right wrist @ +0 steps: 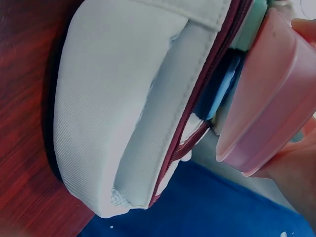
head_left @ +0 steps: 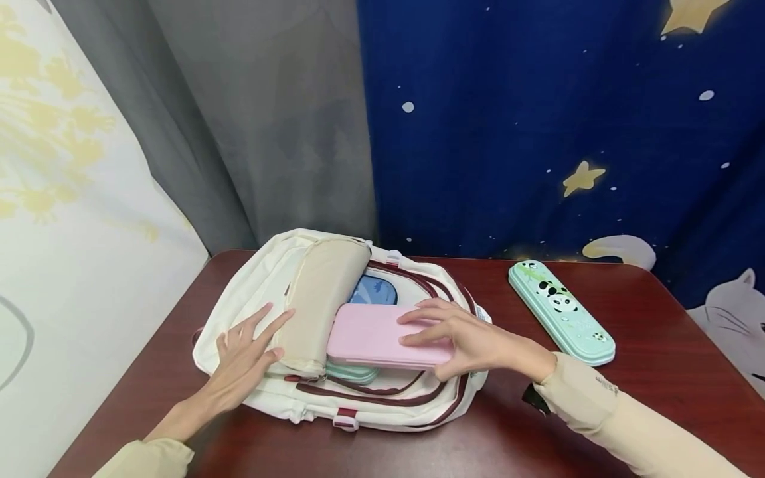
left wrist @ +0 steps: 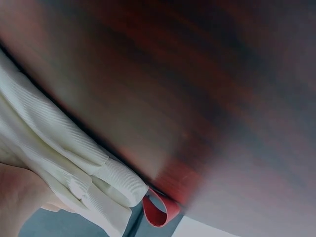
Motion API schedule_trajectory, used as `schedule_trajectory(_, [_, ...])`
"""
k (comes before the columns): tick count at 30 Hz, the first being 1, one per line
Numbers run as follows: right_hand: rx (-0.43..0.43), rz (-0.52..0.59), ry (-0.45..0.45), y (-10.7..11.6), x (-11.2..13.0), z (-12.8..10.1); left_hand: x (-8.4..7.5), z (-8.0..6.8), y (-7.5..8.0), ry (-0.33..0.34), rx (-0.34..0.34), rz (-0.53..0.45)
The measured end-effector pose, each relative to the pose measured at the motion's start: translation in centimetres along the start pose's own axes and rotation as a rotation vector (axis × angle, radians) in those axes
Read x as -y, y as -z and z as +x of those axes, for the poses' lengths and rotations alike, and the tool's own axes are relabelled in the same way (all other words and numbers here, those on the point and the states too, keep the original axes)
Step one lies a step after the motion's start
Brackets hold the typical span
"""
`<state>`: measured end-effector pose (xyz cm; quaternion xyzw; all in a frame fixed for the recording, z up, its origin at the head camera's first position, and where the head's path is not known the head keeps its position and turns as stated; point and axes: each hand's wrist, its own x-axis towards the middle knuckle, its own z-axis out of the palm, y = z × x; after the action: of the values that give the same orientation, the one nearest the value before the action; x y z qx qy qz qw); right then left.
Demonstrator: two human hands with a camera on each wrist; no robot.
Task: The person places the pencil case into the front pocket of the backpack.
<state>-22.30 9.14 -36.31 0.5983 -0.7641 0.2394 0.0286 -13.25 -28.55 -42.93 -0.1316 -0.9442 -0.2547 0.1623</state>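
Right hand [head_left: 472, 338] grips the pink case [head_left: 382, 335] at the backpack [head_left: 251, 292] opening. Left hand [head_left: 245, 358] rests flat, fingers relaxed, on the flap.

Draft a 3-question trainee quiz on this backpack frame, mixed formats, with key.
1. True or false: the right hand holds the flat pink plastic case at the opening of the cream fabric backpack with maroon trim.
2. Multiple choice: the mint-green panda-print pencil tin lies A) inside the backpack, B) on the dark red wooden table on the right-hand side of the backpack, C) under the left hand.
3. Fill in: the left hand rests with spread fingers on the ____.

Key: 1 true; 2 B; 3 backpack.
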Motion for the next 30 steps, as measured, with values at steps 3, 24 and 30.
schedule_trajectory(3, [-0.003,0.013,-0.023,0.2,-0.6,0.3,-0.1,0.0,-0.1,0.004,0.0,-0.008])
schedule_trajectory(24, [-0.015,-0.062,-0.081,0.6,-2.0,2.1,-0.1,0.2,0.0,0.019,0.007,-0.023])
schedule_trajectory(30, [-0.068,-0.122,-0.119,0.2,-2.7,2.1,0.0,0.0,-0.1,0.034,0.006,-0.015])
